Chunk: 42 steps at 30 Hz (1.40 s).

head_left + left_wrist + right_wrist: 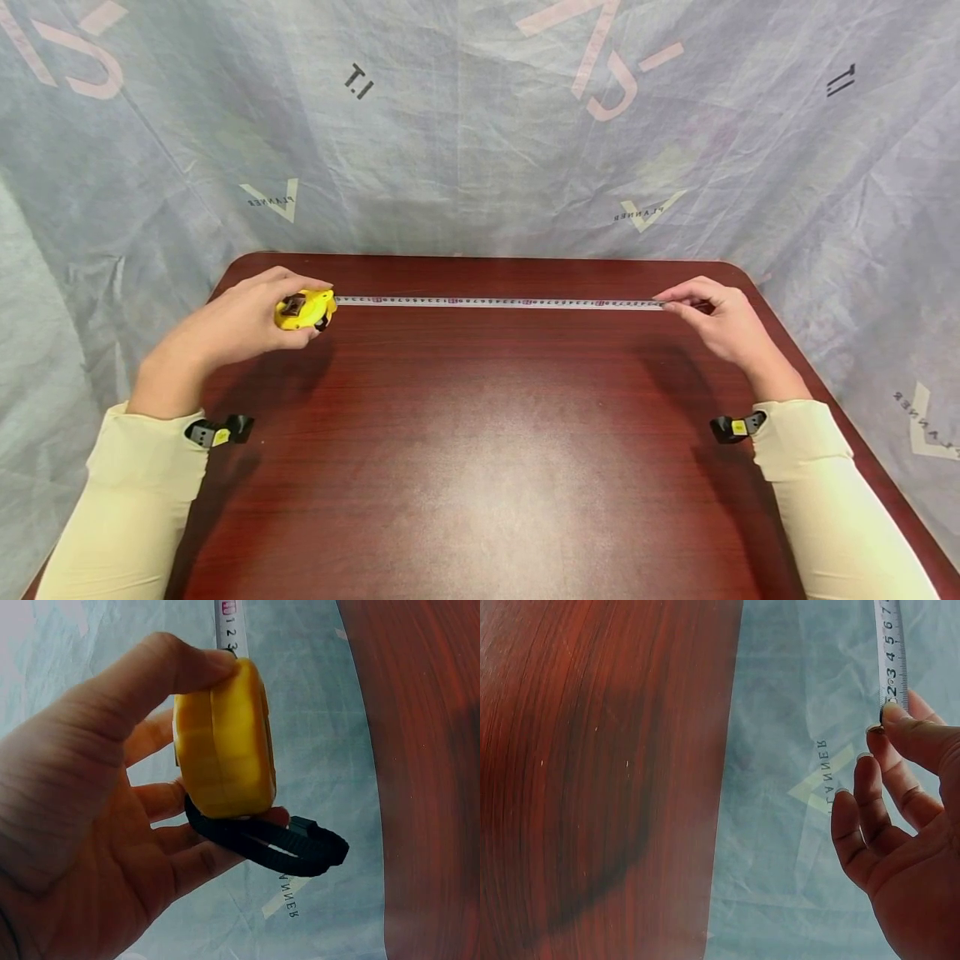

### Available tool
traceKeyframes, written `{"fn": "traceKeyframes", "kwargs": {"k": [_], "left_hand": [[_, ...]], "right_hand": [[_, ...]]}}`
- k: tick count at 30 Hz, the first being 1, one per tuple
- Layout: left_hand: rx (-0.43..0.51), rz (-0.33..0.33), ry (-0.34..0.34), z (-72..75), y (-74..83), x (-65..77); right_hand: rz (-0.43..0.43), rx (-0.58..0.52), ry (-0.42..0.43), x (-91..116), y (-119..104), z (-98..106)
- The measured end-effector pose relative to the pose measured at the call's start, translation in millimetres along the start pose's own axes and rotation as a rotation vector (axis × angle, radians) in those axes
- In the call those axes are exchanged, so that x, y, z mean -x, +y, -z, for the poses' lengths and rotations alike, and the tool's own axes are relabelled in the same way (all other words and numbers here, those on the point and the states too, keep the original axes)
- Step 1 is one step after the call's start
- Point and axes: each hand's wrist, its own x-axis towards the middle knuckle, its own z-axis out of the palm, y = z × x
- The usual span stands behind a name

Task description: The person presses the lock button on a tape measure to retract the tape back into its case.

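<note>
Tape (pixel 498 302) runs nearly straight between the person's left grip (pixel 243 321) and right grip (pixel 727 321), its printed face showing in the head view. From there it spans the far part of the surface (pixel 480 417); it appears to be held up rather than laid down, though how high is hard to tell. At one end sits the yellow case (pixel 311 310), clamped in the left grip, thumb along the edge near where the tape comes out and other fingers round the far side. A black strap (pixel 300 864) loops from the case. At the other end the right grip is together on the tip of the tape, pinching it between thumb and forefinger; behind it the cloth (pixel 780 847) fills the view.

The step in hand looks to be holding out a drawn length with both ends secured. The next move seems to call for even tension and level ends. If more length is wanted, the case should be pulled away in line with the tape, so that it does not buckle. If the tape is to go back in, the right grip would do well to follow it toward the case, since a released tip could whip back.
</note>
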Motion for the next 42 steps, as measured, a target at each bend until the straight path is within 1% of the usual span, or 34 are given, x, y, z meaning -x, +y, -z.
{"fn": "traceKeyframes", "kwargs": {"k": [7,14,18,23,30,34,42], "left_hand": [[-0.004,0.014,-0.012,-0.8,4.4,-0.8],[-0.001,0.023,-0.017,-1.7,7.6,-1.5],[0.000,0.016,-0.015,-2.9,8.8,-2.6],[-0.003,0.010,-0.019,-5.1,9.9,-4.3],[0.006,0.012,-0.027,-7.7,11.8,-6.7],[0.012,0.010,-0.033,-8.7,12.8,-7.6],[0.010,-0.018,-0.026,-11.8,14.4,-10.3]], "right_hand": [[0.014,-0.016,-0.004,-1.5,-1.1,-4.7],[-0.002,-0.011,-0.010,-2.4,-2.4,-8.1],[-0.002,-0.022,-0.013,-2.4,-4.1,-10.1],[0.019,-0.036,-0.020,-2.7,-5.8,-12.8],[0.001,-0.032,-0.027,-3.1,-6.3,-17.4],[0.011,-0.045,-0.023,-4.0,-5.6,-21.7],[0.032,-0.060,-0.038,-6.2,-9.7,-29.0]]}}
